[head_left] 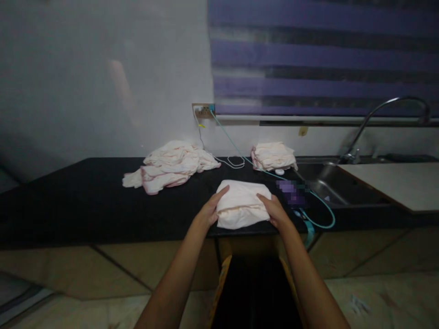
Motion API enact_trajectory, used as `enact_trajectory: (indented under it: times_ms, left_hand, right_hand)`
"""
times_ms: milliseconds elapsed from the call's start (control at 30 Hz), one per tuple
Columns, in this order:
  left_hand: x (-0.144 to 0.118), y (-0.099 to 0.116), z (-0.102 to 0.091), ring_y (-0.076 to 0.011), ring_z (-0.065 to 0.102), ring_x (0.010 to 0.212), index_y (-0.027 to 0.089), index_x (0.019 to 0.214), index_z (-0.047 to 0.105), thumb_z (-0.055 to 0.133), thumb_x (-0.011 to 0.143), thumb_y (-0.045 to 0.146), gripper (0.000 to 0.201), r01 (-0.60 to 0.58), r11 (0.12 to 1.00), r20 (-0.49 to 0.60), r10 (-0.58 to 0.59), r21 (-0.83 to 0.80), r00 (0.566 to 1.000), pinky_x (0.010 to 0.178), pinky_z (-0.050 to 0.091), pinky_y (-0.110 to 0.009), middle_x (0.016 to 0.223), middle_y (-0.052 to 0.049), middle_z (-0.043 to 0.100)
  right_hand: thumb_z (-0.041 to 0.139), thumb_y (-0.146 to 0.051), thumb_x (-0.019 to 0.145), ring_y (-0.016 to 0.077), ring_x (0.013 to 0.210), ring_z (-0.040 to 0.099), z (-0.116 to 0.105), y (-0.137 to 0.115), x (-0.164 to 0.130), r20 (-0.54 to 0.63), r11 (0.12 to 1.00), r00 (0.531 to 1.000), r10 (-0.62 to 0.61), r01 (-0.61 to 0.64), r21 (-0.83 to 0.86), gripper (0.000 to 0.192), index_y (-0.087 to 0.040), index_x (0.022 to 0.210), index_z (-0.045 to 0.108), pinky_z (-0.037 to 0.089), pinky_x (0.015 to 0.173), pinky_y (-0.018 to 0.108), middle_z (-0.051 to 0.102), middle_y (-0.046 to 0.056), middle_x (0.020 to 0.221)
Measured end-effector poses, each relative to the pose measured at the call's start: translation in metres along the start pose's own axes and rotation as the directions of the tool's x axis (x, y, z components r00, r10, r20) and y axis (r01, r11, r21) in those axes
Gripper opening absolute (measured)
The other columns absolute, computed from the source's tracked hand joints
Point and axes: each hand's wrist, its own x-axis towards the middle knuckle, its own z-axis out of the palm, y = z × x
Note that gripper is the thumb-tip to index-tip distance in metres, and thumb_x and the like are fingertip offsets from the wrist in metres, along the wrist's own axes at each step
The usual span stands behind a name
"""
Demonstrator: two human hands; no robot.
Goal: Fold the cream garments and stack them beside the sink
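Observation:
A folded white cloth (243, 203) is held at the front edge of the black counter, between both hands. My left hand (211, 208) grips its left side, thumb on top and fingers under or behind it. My right hand (274, 209) grips the right side the same way, its fingers mostly hidden by the fabric. To the left lies a loose, crumpled heap of white cloths (174, 162) with pink edging. Behind the held cloth, near the wall, sits a stack of folded cloths (273, 155) with similar pink trim.
A phone-like purple object (291, 193), partly pixelated, lies right of the cloth with a teal cable (331, 214) looping nearby. Cords run to a wall socket (203, 111). Farther right are a metal sink (338, 187), a curved faucet (368, 116) and a pale board (404, 183).

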Motion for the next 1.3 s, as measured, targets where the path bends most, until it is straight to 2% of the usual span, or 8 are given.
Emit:
enact_trajectory:
  times_ms: [200,433,567,700,867,1033,1167,1300]
  left_hand:
    - [0.002,-0.005,-0.002,-0.0272,0.078,0.093,0.006,0.125,0.072,0.078,0.084,0.021,0.045,0.0,0.998,-0.013,0.001,0.07,1.0,0.089,0.063,-0.035,0.109,-0.018,0.079]
    - [0.004,-0.006,-0.004,-0.0254,0.077,0.084,0.004,0.124,0.071,0.073,0.087,0.022,0.042,-0.025,0.992,0.012,0.024,0.123,1.0,0.078,0.063,-0.033,0.104,-0.018,0.079]
    - [0.005,-0.006,-0.005,-0.0227,0.077,0.082,0.004,0.125,0.071,0.071,0.089,0.022,0.04,-0.036,0.99,0.02,0.033,0.138,0.999,0.079,0.062,-0.031,0.105,-0.017,0.079]
    - [0.007,-0.007,-0.005,-0.0231,0.076,0.08,0.003,0.127,0.069,0.072,0.089,0.023,0.043,-0.031,0.991,0.013,0.03,0.13,0.999,0.081,0.062,-0.034,0.104,-0.018,0.079]
    - [0.008,-0.009,-0.004,-0.0218,0.075,0.076,0.002,0.127,0.069,0.072,0.09,0.021,0.042,-0.023,0.995,0.004,0.023,0.095,1.0,0.078,0.061,-0.032,0.102,-0.018,0.079]
    - [0.006,-0.009,-0.004,-0.0237,0.076,0.081,0.002,0.128,0.068,0.073,0.089,0.021,0.044,-0.029,0.996,-0.008,0.03,0.085,1.0,0.079,0.062,-0.033,0.105,-0.019,0.079]
    - [0.003,-0.01,-0.003,-0.0267,0.077,0.091,0.003,0.134,0.064,0.076,0.085,0.02,0.053,-0.049,0.995,-0.011,0.05,0.087,0.999,0.085,0.062,-0.035,0.112,-0.021,0.077]
    - [-0.003,-0.009,0.002,-0.031,0.076,0.104,0.008,0.144,0.055,0.078,0.083,0.022,0.067,-0.108,0.989,0.006,0.108,0.099,0.994,0.094,0.062,-0.043,0.121,-0.022,0.075]
  right_hand:
    - [0.075,-0.027,0.08,0.0261,0.08,0.078,-0.002,0.002,0.002,-0.041,0.997,0.999,-0.018,0.014,-0.082,0.026,-0.014,0.103,0.075,0.062,0.067,0.032,0.081,0.01,0.095]
    - [0.076,-0.033,0.081,0.0265,0.08,0.077,-0.004,0.003,0.002,-0.074,0.996,0.997,-0.002,-0.005,-0.088,0.029,-0.014,0.103,0.074,0.063,0.069,0.035,0.08,0.011,0.098]
    - [0.076,-0.034,0.081,0.0265,0.082,0.077,-0.004,0.002,0.002,-0.055,0.994,0.998,-0.007,0.002,-0.106,0.028,-0.015,0.103,0.074,0.063,0.071,0.035,0.08,0.01,0.096]
    - [0.075,-0.03,0.081,0.0248,0.078,0.076,-0.002,0.0,-0.001,-0.05,0.995,0.998,-0.025,0.021,-0.096,0.027,-0.014,0.102,0.074,0.063,0.071,0.034,0.081,0.009,0.093]
    - [0.078,-0.029,0.078,0.0241,0.077,0.076,0.002,-0.004,-0.005,-0.104,0.993,0.993,-0.06,0.048,-0.109,0.031,-0.015,0.105,0.074,0.063,0.066,0.032,0.081,0.008,0.093]
    - [0.074,-0.029,0.079,0.0251,0.077,0.076,0.001,-0.001,-0.003,-0.094,0.991,0.994,-0.052,0.04,-0.125,0.025,-0.016,0.101,0.073,0.063,0.07,0.034,0.08,0.007,0.09]
    - [0.076,-0.035,0.077,0.027,0.084,0.077,-0.001,0.003,0.0,-0.065,0.991,0.996,-0.061,0.053,-0.124,0.035,-0.016,0.107,0.073,0.063,0.077,0.037,0.08,0.007,0.093]
    - [0.079,-0.039,0.072,0.0305,0.096,0.077,0.0,0.003,-0.005,-0.094,0.991,0.995,-0.036,0.023,-0.129,0.043,-0.016,0.108,0.072,0.062,0.084,0.041,0.08,0.011,0.103]
